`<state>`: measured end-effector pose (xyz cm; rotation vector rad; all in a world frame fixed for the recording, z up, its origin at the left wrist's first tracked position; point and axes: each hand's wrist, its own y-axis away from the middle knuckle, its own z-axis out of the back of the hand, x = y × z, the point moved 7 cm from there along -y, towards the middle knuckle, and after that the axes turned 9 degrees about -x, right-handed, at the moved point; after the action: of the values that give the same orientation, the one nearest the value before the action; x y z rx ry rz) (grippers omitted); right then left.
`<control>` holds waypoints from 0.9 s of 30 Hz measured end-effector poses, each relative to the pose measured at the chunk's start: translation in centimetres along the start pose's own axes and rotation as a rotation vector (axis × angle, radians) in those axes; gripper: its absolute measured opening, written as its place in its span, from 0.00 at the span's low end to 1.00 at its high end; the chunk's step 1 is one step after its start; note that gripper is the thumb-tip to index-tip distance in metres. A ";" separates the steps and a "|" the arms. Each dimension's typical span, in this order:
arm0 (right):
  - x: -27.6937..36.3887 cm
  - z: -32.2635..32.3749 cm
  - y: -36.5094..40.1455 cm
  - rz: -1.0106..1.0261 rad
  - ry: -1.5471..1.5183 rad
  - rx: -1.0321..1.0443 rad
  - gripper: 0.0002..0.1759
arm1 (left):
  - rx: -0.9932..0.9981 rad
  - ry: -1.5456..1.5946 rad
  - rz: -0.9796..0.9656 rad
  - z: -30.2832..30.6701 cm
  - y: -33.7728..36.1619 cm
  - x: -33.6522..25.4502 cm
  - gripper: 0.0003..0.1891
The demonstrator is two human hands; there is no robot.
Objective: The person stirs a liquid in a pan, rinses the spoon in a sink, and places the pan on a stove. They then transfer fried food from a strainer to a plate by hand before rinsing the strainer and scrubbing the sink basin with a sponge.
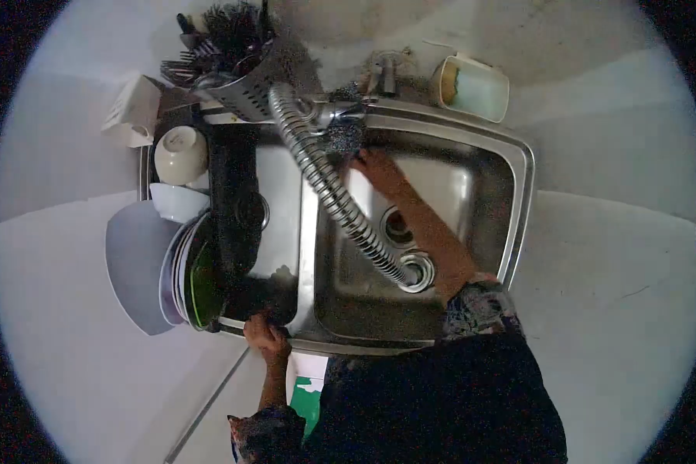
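My right hand (379,172) reaches into the right basin of the steel sink (308,267), near its back left corner under the faucet. Its fingers are curled, and what they hold, if anything, is hidden. A ribbed metal faucet hose (329,189) hangs across the basin, its spout end left of my right forearm. Beside that forearm lies the dark drain (398,224). My left hand (264,334) rests at the front rim of the left basin with its fingers bent; I cannot make out anything in them.
A utensil holder (251,91) with forks and dark-handled tools stands at the back left. Bowls (181,156), stacked plates (179,271) and a green plate (203,286) line the left side. At the back right sits a white container (479,89) with a sponge.
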<state>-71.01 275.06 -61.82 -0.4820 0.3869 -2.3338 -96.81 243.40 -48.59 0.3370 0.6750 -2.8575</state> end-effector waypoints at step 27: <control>-6.0 15.1 15.9 -0.143 0.443 0.644 0.12 | 0.049 0.046 0.071 0.9 -1.1 -0.7 0.12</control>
<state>-50.91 266.01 -56.19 0.3303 -0.2167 -2.5196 -96.58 244.00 -47.18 0.4259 0.5900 -2.8102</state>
